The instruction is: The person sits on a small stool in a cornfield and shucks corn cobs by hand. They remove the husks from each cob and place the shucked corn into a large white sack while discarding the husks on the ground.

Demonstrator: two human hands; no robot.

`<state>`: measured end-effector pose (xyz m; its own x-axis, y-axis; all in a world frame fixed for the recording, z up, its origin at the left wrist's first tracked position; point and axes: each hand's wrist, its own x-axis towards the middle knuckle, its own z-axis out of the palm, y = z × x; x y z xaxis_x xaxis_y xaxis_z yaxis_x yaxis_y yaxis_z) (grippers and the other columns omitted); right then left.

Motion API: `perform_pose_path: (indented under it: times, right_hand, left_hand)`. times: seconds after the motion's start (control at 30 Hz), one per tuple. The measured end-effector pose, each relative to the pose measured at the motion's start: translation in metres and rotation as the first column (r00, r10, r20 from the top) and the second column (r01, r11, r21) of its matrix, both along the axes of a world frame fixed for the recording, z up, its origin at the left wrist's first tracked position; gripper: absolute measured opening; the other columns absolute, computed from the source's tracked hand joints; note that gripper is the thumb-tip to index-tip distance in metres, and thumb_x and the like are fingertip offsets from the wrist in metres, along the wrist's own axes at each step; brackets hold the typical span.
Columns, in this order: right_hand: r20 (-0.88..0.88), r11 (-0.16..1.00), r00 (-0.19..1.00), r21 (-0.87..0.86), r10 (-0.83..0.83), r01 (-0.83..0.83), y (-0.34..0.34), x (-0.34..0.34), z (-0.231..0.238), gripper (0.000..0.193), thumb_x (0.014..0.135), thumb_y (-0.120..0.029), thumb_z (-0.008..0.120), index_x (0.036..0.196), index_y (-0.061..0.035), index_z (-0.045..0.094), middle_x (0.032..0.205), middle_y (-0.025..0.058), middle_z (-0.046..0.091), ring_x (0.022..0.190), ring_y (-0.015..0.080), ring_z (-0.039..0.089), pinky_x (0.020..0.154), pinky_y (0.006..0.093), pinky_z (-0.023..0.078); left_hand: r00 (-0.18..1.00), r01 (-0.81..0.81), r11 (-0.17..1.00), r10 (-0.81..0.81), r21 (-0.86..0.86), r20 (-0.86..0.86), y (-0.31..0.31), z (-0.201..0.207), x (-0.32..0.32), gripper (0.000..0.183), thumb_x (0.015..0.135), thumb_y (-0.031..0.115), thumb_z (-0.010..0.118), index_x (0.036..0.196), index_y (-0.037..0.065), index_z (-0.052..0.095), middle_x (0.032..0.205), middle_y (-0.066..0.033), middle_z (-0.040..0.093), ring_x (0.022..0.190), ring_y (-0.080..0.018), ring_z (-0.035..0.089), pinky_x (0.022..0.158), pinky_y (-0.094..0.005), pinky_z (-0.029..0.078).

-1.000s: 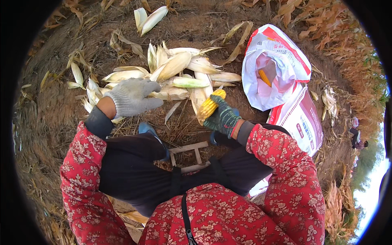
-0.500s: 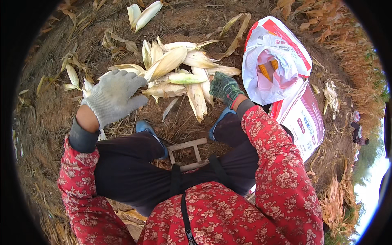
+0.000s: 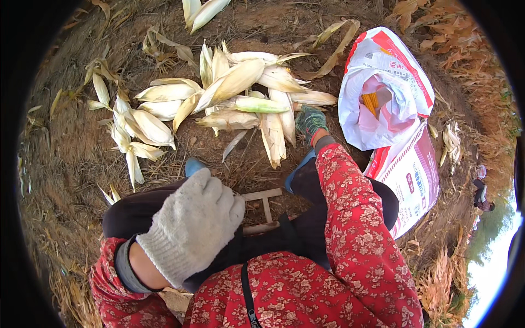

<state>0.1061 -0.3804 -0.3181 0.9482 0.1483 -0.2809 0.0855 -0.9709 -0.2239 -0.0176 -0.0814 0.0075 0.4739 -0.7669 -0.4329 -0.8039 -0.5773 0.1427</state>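
Observation:
My left hand (image 3: 194,224), in a pale grey knitted glove, is raised over my left thigh with its back up and fingers curled in. Nothing sticks out of it; its palm is hidden. My right hand (image 3: 310,121), in a dark green patterned glove, is closed beside the right end of a heap of corn ears in pale husks (image 3: 240,82). Its fingertips are hidden, and I cannot make out what they hold. One greenish husked ear (image 3: 257,104) lies across the heap. To the right, a white and red sack (image 3: 350,120) gapes, with a bare yellow cob (image 3: 370,103) inside.
A low wooden frame (image 3: 266,209) sits between my feet. More husked ears (image 3: 145,128) lie left of the heap, others (image 3: 205,13) at the far edge. A purple-white printed sack (image 3: 413,180) lies near my right knee. Dry stalks (image 3: 454,33) and a distant person (image 3: 481,194) are at right.
My left hand has come back from beside the heap to above my lap, its fingers curling in. My right hand stays beside the heap. The whole view has shifted slightly.

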Motion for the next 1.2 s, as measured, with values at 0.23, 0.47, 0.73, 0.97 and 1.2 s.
perform_pose_path:
  times: [0.23, 0.47, 0.73, 0.97, 1.2]
  right_hand:
    - [0.133, 0.971, 0.969, 0.148, -0.206, 0.186, 0.042, -0.006, -0.021, 0.054, 0.079, -0.026, 0.068, 0.13, -0.0127, 0.059, 0.122, 0.0187, 0.063, 0.113, 0.0341, 0.059, 0.101, 0.0441, 0.043]
    - [0.041, 0.978, 0.98, -0.084, 0.192, -0.188, 0.084, -0.005, -0.011, 0.057, 0.074, -0.039, 0.074, 0.122, -0.0118, 0.063, 0.098, 0.0116, 0.069, 0.094, 0.03, 0.066, 0.091, 0.0465, 0.046]
    - [-0.509, 0.831, 0.675, 0.464, 0.534, -0.307, 0.06, 0.003, 0.036, 0.05, 0.086, -0.048, 0.067, 0.108, -0.0026, 0.069, 0.092, 0.0124, 0.069, 0.083, 0.0233, 0.066, 0.077, 0.0334, 0.052]
    - [-0.408, 0.642, 0.793, 0.766, 0.453, 0.026, 0.083, -0.013, 0.186, 0.055, 0.081, -0.046, 0.076, 0.108, 0.0012, 0.066, 0.095, 0.012, 0.069, 0.088, 0.018, 0.064, 0.081, 0.0325, 0.051]
    - [-0.143, 0.817, 0.935, 0.54, 0.324, -0.201, 0.098, -0.047, 0.227, 0.061, 0.074, -0.052, 0.077, 0.107, -0.0012, 0.066, 0.095, 0.0197, 0.068, 0.09, 0.0336, 0.066, 0.079, 0.0403, 0.052]
  left_hand:
    - [1.0, -0.005, 0.999, 0.005, 0.045, 0.002, 0.005, -0.026, 0.011, 0.028, 0.079, 0.029, 0.066, 0.094, 0.006, 0.063, 0.082, -0.0042, 0.062, 0.087, -0.0203, 0.06, 0.092, -0.0337, 0.042]
    - [0.996, -0.03, 0.997, 0.035, 0.075, -0.078, 0.018, -0.035, 0.02, 0.034, 0.08, 0.036, 0.067, 0.095, 0.007, 0.061, 0.085, -0.0049, 0.064, 0.086, -0.0215, 0.061, 0.089, -0.0325, 0.041]
    - [0.947, -0.273, 0.961, 0.259, -0.049, -0.19, 0.053, -0.029, 0.065, 0.036, 0.084, 0.037, 0.063, 0.106, 0.008, 0.063, 0.086, -0.012, 0.065, 0.087, -0.0301, 0.065, 0.08, -0.0399, 0.049]
    - [0.514, -0.844, 0.496, 0.642, -0.202, -0.57, 0.096, -0.047, 0.098, 0.057, 0.095, 0.052, 0.05, 0.117, 0.001, 0.063, 0.094, -0.0109, 0.067, 0.092, -0.0237, 0.064, 0.081, -0.0349, 0.049]
    - [0.266, -0.948, -0.025, 0.488, -0.318, -0.831, 0.064, -0.034, 0.1, 0.037, 0.1, 0.04, 0.053, 0.102, 0.006, 0.065, 0.085, 0.0, 0.064, 0.074, -0.0075, 0.059, 0.073, -0.0239, 0.05]
